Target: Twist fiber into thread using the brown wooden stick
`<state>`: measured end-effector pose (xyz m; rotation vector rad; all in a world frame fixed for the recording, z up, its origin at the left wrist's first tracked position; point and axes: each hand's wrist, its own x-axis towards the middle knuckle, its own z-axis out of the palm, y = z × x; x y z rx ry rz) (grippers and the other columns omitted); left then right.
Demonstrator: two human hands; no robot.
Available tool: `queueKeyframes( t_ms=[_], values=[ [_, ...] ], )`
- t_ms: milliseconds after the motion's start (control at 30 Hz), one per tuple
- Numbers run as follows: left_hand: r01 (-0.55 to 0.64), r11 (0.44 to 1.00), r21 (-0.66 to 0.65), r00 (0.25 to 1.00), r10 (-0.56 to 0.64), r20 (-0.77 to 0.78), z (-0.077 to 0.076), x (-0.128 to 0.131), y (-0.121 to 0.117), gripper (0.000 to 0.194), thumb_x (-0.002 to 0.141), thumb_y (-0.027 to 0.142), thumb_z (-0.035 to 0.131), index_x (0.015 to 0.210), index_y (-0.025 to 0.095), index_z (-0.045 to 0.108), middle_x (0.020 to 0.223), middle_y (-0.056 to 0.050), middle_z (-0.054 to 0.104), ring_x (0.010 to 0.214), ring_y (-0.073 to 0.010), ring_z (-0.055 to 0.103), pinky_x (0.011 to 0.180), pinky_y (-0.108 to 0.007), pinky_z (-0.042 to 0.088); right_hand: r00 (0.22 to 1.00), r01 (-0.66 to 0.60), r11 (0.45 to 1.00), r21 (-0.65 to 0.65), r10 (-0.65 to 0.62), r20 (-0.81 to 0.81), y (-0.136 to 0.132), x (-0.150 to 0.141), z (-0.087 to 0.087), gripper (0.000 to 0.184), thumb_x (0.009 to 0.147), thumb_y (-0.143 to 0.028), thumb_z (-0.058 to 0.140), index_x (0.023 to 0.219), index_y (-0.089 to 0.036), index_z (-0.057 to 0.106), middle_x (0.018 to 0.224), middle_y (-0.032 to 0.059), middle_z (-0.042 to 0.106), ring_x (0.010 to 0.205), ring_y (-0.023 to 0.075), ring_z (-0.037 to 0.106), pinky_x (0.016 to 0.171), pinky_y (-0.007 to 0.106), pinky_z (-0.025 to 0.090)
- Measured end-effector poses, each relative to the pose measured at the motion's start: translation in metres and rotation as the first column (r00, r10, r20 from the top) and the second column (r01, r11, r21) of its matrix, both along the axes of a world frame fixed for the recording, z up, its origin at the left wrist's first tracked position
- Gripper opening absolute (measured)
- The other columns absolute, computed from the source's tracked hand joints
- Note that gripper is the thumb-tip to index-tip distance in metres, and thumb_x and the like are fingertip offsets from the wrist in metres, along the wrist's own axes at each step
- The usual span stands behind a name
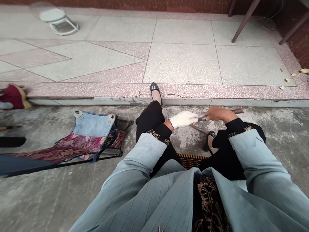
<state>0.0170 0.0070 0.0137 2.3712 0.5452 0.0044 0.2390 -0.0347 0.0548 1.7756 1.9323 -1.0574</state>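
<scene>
My left hand (183, 118) wears a white knitted glove, and its fingers close around one end of a brown rod-shaped tool (202, 118) with a greyish wrapped section. Bare and closed, my right hand (216, 113) grips the same tool farther along. A thicker brown end (238, 111) sticks out past my right wrist. Below the hands, a second thin brown rod (199, 129) slants down toward my right shoe (211, 134); whether it joins the tool I cannot tell. The tool's exact kind does not show.
A low step edge (116, 101) runs across in front, with my left shoe (154, 87) on it. At left stands a folding fabric chair (84, 138). A white stool (61, 21) is on the tiles, and wooden legs (245, 22) stand at upper right.
</scene>
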Motion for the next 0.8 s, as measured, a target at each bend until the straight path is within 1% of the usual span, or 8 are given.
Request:
queueKeyframes(
  t_ms=[100, 167, 267, 367, 467, 600, 700, 800],
  values=[
    [0.017, 0.996, -0.083, 0.997, -0.011, 0.075, 0.008, -0.002, 0.0, 0.035, 0.094, 0.041, 0.045, 0.098, 0.016, 0.069, 0.086, -0.004, 0.067, 0.076, -0.0162, 0.058, 0.068, -0.026, 0.037, 0.92, -0.231, 0.912, -0.339, 0.091, -0.382, -0.006, 0.002, 0.01, 0.033, 0.082, -0.038, 0.069, 0.104, -0.016, 0.077, 0.068, 0.003, 0.066, 0.058, 0.0126, 0.054, 0.057, 0.026, 0.039],
    [-0.018, 0.979, -0.203, 0.989, 0.047, 0.139, 0.014, -0.003, 0.0, 0.036, 0.094, 0.042, 0.044, 0.088, 0.015, 0.067, 0.079, -0.003, 0.064, 0.068, -0.0138, 0.054, 0.065, -0.025, 0.038, 0.774, -0.249, 0.911, -0.328, -0.017, -0.633, -0.01, 0.008, 0.019, 0.041, 0.081, -0.045, 0.069, 0.11, -0.016, 0.073, 0.067, -0.0008, 0.063, 0.055, 0.0093, 0.049, 0.055, 0.023, 0.038],
    [-0.127, 0.898, -0.422, 0.946, 0.237, 0.22, 0.02, -0.003, -0.002, 0.04, 0.095, 0.044, 0.039, 0.078, 0.015, 0.06, 0.069, -0.001, 0.057, 0.057, -0.0098, 0.046, 0.058, -0.023, 0.037, 0.523, 0.118, 0.982, -0.146, -0.186, -0.832, -0.011, 0.017, 0.03, 0.038, 0.082, -0.045, 0.07, 0.105, -0.014, 0.071, 0.07, -0.0019, 0.06, 0.054, 0.0069, 0.045, 0.052, 0.021, 0.036],
    [-0.159, 0.829, -0.536, 0.915, 0.328, 0.236, 0.022, -0.002, -0.004, 0.035, 0.094, 0.043, 0.043, 0.078, 0.015, 0.057, 0.064, 0.001, 0.052, 0.054, -0.0081, 0.043, 0.055, -0.021, 0.037, 0.294, 0.466, 0.875, -0.133, -0.295, -0.909, -0.009, 0.019, 0.03, 0.032, 0.08, -0.043, 0.074, 0.086, -0.012, 0.066, 0.068, -0.0007, 0.057, 0.053, 0.0062, 0.043, 0.049, 0.02, 0.033],
    [-0.131, 0.817, -0.561, 0.927, 0.302, 0.224, 0.023, -0.001, -0.005, 0.031, 0.092, 0.041, 0.046, 0.082, 0.015, 0.059, 0.064, 0.002, 0.052, 0.055, -0.0084, 0.046, 0.056, -0.021, 0.038, 0.132, 0.584, 0.778, -0.234, -0.375, -0.917, -0.005, 0.014, 0.022, 0.035, 0.076, -0.044, 0.078, 0.083, -0.014, 0.061, 0.065, -0.0007, 0.056, 0.051, 0.0065, 0.044, 0.047, 0.021, 0.032],
    [-0.068, 0.837, -0.542, 0.956, 0.209, 0.204, 0.024, -0.002, -0.004, 0.034, 0.093, 0.041, 0.046, 0.082, 0.013, 0.062, 0.073, -0.003, 0.061, 0.067, -0.0118, 0.056, 0.066, -0.024, 0.043, 0.079, 0.577, 0.759, -0.303, -0.421, -0.903, -0.002, 0.006, 0.018, 0.042, 0.071, -0.048, 0.081, 0.085, -0.015, 0.058, 0.067, -0.001, 0.055, 0.052, 0.0075, 0.045, 0.046, 0.021, 0.033],
    [-0.01, 0.823, -0.568, 0.95, 0.184, 0.251, 0.023, -0.001, -0.004, 0.039, 0.094, 0.045, 0.047, 0.08, 0.013, 0.064, 0.084, -0.007, 0.068, 0.08, -0.0153, 0.061, 0.078, -0.028, 0.047, 0.129, 0.502, 0.825, -0.26, -0.368, -0.921, -0.005, 0.003, 0.023, 0.044, 0.073, -0.05, 0.079, 0.091, -0.015, 0.061, 0.062, -0.0029, 0.052, 0.052, 0.0082, 0.044, 0.047, 0.022, 0.034],
    [0.033, 0.749, -0.662, 0.911, 0.25, 0.328, 0.019, 0.001, -0.005, 0.044, 0.094, 0.05, 0.048, 0.083, 0.011, 0.066, 0.092, -0.012, 0.07, 0.089, -0.0172, 0.064, 0.089, -0.031, 0.047, 0.163, 0.373, 0.909, -0.187, -0.263, -0.951, -0.009, 0.001, 0.03, 0.045, 0.079, -0.053, 0.073, 0.098, -0.014, 0.064, 0.06, -0.0021, 0.053, 0.053, 0.0093, 0.046, 0.049, 0.022, 0.035]
  ],
)
